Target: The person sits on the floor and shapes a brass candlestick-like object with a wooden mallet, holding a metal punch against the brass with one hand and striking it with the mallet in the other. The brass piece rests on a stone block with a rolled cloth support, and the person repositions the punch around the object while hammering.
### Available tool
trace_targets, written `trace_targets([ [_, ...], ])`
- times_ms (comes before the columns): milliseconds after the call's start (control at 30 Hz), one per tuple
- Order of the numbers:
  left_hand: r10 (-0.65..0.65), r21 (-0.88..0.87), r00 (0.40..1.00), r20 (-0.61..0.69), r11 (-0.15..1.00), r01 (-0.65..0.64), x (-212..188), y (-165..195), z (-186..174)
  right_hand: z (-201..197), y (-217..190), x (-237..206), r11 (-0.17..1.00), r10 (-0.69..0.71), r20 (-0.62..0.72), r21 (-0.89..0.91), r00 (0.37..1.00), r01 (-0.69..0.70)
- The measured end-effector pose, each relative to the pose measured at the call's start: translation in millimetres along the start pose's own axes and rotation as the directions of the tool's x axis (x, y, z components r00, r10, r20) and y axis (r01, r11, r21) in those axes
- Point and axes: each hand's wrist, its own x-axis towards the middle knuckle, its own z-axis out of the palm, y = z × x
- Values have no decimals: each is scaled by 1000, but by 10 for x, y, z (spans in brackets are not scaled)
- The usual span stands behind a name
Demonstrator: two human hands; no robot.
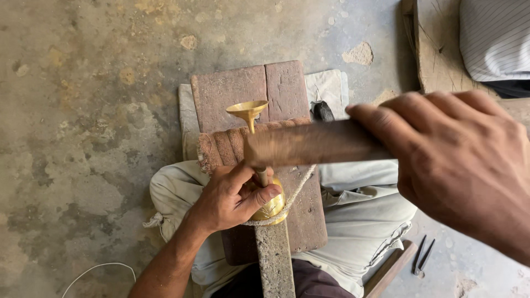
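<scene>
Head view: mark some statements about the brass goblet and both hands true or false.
1. The left hand grips the golden brass goblet-shaped piece. True.
2. The right hand is empty. False: it holds a blurred brown flat tool.
3. The goblet lies on reddish-brown wooden blocks. True.
4. Dark metal pliers rest on the blocks. False: they lie on the floor at lower right.
</scene>
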Motion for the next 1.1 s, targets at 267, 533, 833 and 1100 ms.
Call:
trace_targets([
  [267,54,-84,998,-18,995,-55,-3,-33,5,45,-46,-54,992,-55,-121,-117,991,41],
  [533,65,-38,998,12,997,-64,29,-85,-9,210,3,-51,954,131,-100,283,986,-98],
  [833,88,-95,996,2,992,-87,16,-113,-22,129,-51,25,939,197,70,274,978,-209],
  [1100,77,-74,996,42,995,-73,18,-138,-15,46,-107,107,975,177,19,136,984,-178],
])
